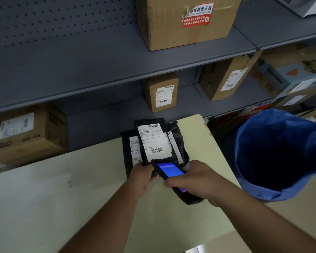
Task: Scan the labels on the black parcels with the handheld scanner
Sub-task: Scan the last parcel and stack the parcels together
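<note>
Right hand (193,181) was closed around the handheld scanner (169,171), blue screen lit, its nose aimed at the white label (154,142) on the top black parcel (151,141). Left hand (141,177) gripped that parcel's near edge, fingers curled under it. More black parcels (130,150) were fanned beneath, on the pale yellow table (62,189). Blue-lined bin (279,154) stood just right of the table. Cardboard boxes (188,21) sat on grey shelves (98,57) behind.

At the top of the frame, a red-and-white sticker (197,15) on the cardboard box (186,22) reads "标签撕毁无效". The box at the left edge (27,132) shows "45支". Labels on the black parcels (154,141) carry barcodes, their print too small to read.
</note>
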Demonstrator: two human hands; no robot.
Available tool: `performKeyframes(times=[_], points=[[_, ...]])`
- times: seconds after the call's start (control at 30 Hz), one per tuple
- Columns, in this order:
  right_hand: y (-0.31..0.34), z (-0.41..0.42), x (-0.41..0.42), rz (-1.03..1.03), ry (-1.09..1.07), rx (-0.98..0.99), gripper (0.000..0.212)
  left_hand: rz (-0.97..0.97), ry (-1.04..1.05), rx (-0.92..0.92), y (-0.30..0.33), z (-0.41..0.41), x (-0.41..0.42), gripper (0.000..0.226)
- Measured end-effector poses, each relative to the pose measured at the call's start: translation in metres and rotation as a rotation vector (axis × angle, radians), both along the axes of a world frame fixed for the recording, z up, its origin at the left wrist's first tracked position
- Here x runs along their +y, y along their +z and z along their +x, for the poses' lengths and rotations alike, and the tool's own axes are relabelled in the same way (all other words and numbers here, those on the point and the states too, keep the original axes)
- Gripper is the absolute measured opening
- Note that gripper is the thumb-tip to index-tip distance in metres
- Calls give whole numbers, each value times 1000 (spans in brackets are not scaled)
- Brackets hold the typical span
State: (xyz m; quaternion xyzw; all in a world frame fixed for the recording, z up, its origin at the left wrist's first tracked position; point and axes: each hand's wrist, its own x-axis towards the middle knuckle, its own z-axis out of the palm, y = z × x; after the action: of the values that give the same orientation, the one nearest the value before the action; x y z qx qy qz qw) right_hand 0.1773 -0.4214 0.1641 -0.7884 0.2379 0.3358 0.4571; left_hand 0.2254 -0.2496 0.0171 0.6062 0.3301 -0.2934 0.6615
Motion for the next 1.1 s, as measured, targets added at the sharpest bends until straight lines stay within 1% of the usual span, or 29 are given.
performKeyframes(times=[0.17,0.23,0.27,0.33,0.37,0.4,0.47,0.5,0.6,0.63,0.67,0.7,0.73,0.8,0.83,0.93,1.1], points=[[-3,1,7,8,18,4,52,24,-2,23,1,-1,11,24],[-3,0,13,9,31,-8,53,56,-30,25,3,-2,17,24],[-3,0,15,4,43,-17,51,80,-51,21,5,-3,20,21],[0,-1,21,-14,79,-36,41,113,-91,14,6,-6,28,21],[1,-2,24,-23,97,-43,35,120,-95,11,7,-7,32,26],[3,-3,27,-33,111,-52,32,124,-90,13,10,-9,36,36],[5,-4,34,-53,135,-72,31,143,-77,15,11,-10,46,67],[5,-5,37,-63,144,-80,31,143,-70,5,12,-11,50,73],[6,-5,50,-98,172,-89,33,179,-64,-17,19,-16,67,72],[5,-6,54,-109,182,-91,33,192,-56,-22,20,-18,73,63],[5,-6,59,-119,191,-96,32,209,-45,-24,21,-21,80,49],[3,-7,65,-131,200,-102,31,219,-37,-25,21,-24,87,43],[1,-8,71,-144,208,-109,32,232,-26,-27,20,-28,96,48],[-5,-11,80,-171,219,-116,34,264,-4,-21,19,-33,110,66],[-7,-12,86,-176,227,-116,35,275,1,-24,21,-37,118,69],[-15,-17,104,-180,253,-103,39,291,22,-13,22,-48,141,68],[-26,-25,134,-188,276,-80,39,306,61,3,24,-68,179,67]])
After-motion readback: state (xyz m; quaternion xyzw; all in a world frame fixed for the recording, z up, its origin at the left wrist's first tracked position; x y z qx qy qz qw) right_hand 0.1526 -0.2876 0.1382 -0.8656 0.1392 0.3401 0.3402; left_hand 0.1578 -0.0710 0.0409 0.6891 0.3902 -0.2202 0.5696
